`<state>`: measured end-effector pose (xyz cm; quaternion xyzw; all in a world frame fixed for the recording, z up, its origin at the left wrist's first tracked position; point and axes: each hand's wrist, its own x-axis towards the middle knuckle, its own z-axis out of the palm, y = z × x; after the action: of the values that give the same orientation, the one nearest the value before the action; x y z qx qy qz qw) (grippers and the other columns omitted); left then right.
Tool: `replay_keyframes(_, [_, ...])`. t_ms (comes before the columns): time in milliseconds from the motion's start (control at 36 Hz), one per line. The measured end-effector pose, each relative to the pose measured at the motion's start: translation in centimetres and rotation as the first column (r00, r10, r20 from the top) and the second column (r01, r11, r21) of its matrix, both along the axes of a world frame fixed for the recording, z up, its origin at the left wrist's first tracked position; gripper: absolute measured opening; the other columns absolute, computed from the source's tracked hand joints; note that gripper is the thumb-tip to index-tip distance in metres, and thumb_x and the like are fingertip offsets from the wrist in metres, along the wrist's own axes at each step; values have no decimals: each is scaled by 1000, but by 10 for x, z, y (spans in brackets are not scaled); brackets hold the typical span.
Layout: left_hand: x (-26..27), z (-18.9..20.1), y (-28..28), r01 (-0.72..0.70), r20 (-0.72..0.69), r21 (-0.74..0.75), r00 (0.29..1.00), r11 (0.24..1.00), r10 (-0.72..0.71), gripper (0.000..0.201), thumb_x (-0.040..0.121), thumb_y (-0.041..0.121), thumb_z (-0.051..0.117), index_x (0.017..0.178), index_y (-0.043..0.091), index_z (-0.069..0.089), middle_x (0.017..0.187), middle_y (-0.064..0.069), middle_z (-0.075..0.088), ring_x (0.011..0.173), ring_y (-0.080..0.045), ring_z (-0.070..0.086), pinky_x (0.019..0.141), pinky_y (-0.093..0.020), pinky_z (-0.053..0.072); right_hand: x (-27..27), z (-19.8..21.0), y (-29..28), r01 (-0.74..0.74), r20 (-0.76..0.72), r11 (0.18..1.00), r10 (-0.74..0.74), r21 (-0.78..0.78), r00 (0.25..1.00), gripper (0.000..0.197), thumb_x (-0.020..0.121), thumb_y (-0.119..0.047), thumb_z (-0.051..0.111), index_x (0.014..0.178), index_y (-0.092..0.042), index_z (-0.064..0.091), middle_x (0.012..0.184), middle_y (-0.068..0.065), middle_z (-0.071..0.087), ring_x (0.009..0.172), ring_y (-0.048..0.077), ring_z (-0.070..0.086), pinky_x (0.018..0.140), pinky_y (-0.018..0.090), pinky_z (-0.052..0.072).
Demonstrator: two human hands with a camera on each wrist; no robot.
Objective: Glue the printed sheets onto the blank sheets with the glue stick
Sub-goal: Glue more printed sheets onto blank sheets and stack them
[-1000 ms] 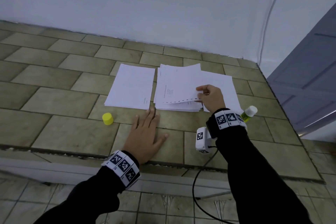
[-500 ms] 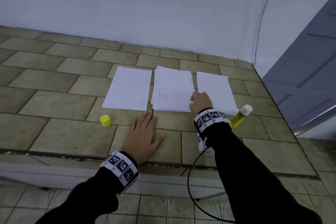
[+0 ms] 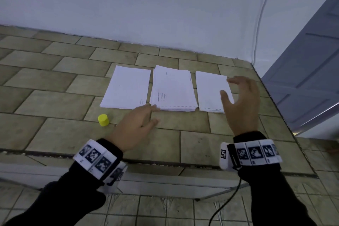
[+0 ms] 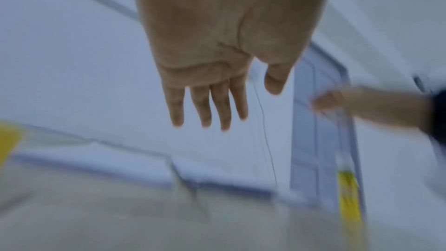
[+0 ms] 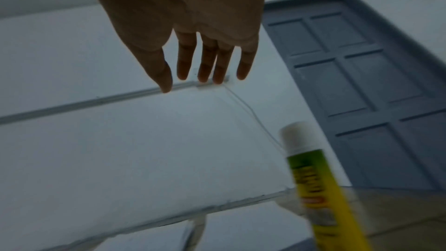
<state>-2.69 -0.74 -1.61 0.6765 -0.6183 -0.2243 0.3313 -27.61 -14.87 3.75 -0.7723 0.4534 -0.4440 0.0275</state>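
Three lots of paper lie in a row on the tiled table (image 3: 55, 82): a left stack (image 3: 126, 88) that looks blank but for faint marks at its near right corner, a thicker middle stack (image 3: 174, 91) with printed lines showing on its top sheet, and a right stack (image 3: 209, 91) that looks mostly blank. The sheets will be light, limp and quick to slide or curl, so a single one is best peeled up at a near corner while the rest of the pile is pinned flat; fresh glue would make it cling and crease if dragged. The glue stick (image 5: 321, 188) lies uncapped on the table just right of the right stack, hidden behind the right hand in the head view; it is rigid and light, easy to take round its yellow barrel. Its yellow cap (image 3: 103, 120) stands apart, near the left stack. The right hand (image 3: 240, 102) hovers above the right stack's right edge, fingers spread and lightly bent, its grip wide and holding nothing. The left hand (image 3: 134, 126) hangs low over the table just near the gap between left and middle stacks, fingers straight and together, grip likewise empty.
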Motion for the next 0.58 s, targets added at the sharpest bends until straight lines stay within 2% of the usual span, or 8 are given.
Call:
replay_keyframes(56, [6,21,-5,-29,-45,27,999,999,30,38,99,40,52,133,23,56,130,20,47,122,12,35,98,-3,29,-15,-4,-2,71,38,996,-73,52,997,46,80,-16,73,121,-8,54,123,12,54,116,26,48,98,33,37])
replay_keyframes(111, [17,35,-13,-60,8,72,998,996,60,41,99,41,49,136,23,53,129,20,48,119,5,42,87,-2,29,-27,-10,-4,125,96,975,-144,181,985,63,78,-19,77,131,-5,46,132,13,47,125,27,42,102,27,30])
replay_keyframes(194, [37,38,-32,-139,169,189,980,972,107,54,99,48,45,143,17,45,144,3,48,125,-16,48,96,-24,37,-38,-18,-9,173,153,889,-259,423,954,84,76,-21,80,142,-2,32,144,14,37,134,27,34,107,31,28])
replay_keyframes(250, [50,33,-48,-227,305,298,943,927,133,62,98,53,44,146,15,40,148,-7,45,127,-26,48,104,-39,39,-43,-24,-13,168,139,814,-291,556,946,87,78,-23,80,143,1,28,145,16,37,133,28,38,104,33,32])
replay_keyframes(361, [63,15,-77,-349,507,413,856,841,106,69,94,58,49,144,12,39,146,-11,45,131,-30,43,106,-45,38,-50,-41,-17,172,51,704,-284,689,957,76,80,-30,78,135,1,36,122,16,52,115,34,53,87,40,42])
replay_keyframes(417, [65,6,-86,-387,579,436,812,813,76,72,91,60,52,144,13,38,147,-11,41,134,-31,39,108,-46,36,-51,-45,-17,187,-6,671,-262,717,965,66,83,-29,75,129,1,39,111,12,50,103,31,52,79,37,40])
replay_keyframes(500, [69,-4,-93,-413,639,456,768,788,33,74,90,61,55,145,16,34,149,-12,36,136,-34,35,109,-47,34,-47,-46,-17,212,-83,677,-218,705,972,52,87,-23,70,125,1,45,114,18,53,93,26,47,75,33,35])
replay_keyframes(583, [76,-10,-98,-380,631,485,775,788,-14,72,89,57,60,143,16,38,141,-13,45,126,-33,49,102,-43,42,-44,-47,-19,222,-121,697,-192,682,974,44,89,-17,67,124,1,49,118,21,57,100,31,52,75,31,35])
